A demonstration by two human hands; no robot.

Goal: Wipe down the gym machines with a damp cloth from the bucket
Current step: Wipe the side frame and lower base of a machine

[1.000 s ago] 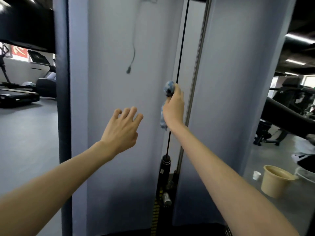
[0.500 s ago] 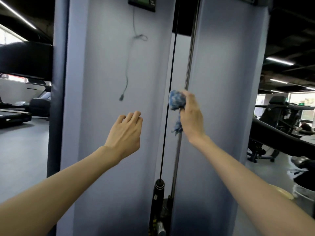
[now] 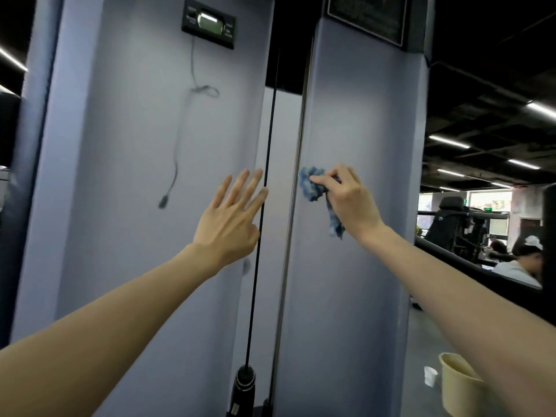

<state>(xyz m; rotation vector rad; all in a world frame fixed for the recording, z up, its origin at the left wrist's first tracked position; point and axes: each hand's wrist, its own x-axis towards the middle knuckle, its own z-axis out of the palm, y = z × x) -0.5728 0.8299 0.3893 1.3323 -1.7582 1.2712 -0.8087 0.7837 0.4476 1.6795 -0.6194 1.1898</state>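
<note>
The blue cloth [image 3: 311, 183] is gripped in the right hand [image 3: 349, 206], whose fingers are curled round it; the greater part of the bundle sticks out to the left of the fingertips and is pressed on the right grey panel [image 3: 361, 115] of the cable machine, just beside the steel guide rod [image 3: 296, 164]; a loose tail of the cloth hangs down under the palm, near the wrist. The left hand [image 3: 231, 218] is held flat, with the fingers straight and spread, and nothing is held in it; its fingertips lie at the black cable [image 3: 270, 121], in front of the edge of the left grey panel [image 3: 135, 145]; whether the cable or the panel is touched cannot be told. A small display [image 3: 209, 25] is fixed high on the left panel, and a thin cord [image 3: 177, 152] with a loop in it hangs from there and ends in a small plug. A beige bucket [image 3: 451, 386] is seen on the floor at the lower right, partly hidden by the right forearm, well below the cloth; a small white cup [image 3: 430, 376] stands just beside it.
</note>
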